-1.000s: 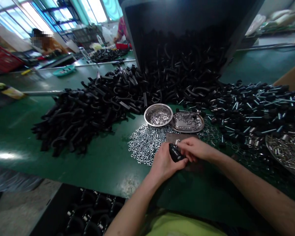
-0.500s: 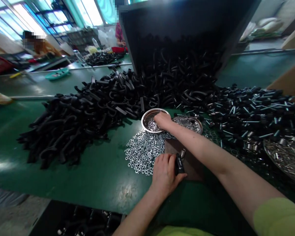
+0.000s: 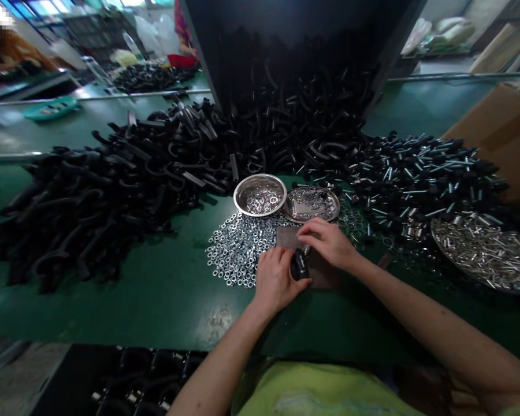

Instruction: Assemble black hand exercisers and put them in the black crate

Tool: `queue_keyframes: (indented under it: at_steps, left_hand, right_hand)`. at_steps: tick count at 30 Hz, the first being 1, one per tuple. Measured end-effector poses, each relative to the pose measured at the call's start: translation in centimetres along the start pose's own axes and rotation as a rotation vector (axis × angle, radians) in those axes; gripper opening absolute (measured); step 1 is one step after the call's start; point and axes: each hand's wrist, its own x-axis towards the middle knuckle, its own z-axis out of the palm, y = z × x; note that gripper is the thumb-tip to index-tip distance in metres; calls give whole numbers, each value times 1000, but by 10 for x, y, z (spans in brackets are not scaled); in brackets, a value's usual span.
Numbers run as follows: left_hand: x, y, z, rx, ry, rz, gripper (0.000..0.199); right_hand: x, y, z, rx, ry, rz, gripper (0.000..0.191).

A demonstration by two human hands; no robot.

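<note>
My left hand (image 3: pixel 275 278) is wrapped round a small black plastic part (image 3: pixel 301 267), holding it over a brown plate (image 3: pixel 325 279) on the bench. A coil spring (image 3: pixel 306 250) sticks up from that part. Just above the spring, my right hand (image 3: pixel 330 242) has its thumb and fingertips pinched together; whatever is between them is too small to make out. Behind the hands stand a round steel bowl (image 3: pixel 248 185) with thin metal rings in it and an oval steel dish (image 3: pixel 302 208) of small metal pieces. Loose nuts (image 3: pixel 234 249) are spread left of my left hand.
Curved black plastic parts (image 3: pixel 125 190) are heaped at left and back, below a large dark bin (image 3: pixel 294 40). Black-headed bolts (image 3: pixel 420 173), a dish of metal pins (image 3: pixel 489 251) and a cardboard box (image 3: pixel 498 136) lie to the right. Two people are at far left.
My right hand has left the steel bowl and come back toward me to the spring. My left hand still grips the black part. The whole view has shifted slightly.
</note>
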Motion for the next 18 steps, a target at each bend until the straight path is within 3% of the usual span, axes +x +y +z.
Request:
queue_keyframes:
  at_steps: [3, 8, 14, 18]
  left_hand:
    - [0, 0, 0, 14, 1, 5, 53]
    - [-1, 2, 0, 60, -1, 26, 53]
    - [-1, 3, 0, 94, 8, 35, 50]
    - [-3, 3, 0, 103, 13, 38, 54]
  right_hand:
    - [-25, 11, 10, -161, 13, -59, 10]
    - [-23, 18, 25, -317, 37, -72, 12]
    - [-33, 16, 36, -623, 75, -274, 22]
    - [-33, 17, 28, -555, 58, -270, 22]
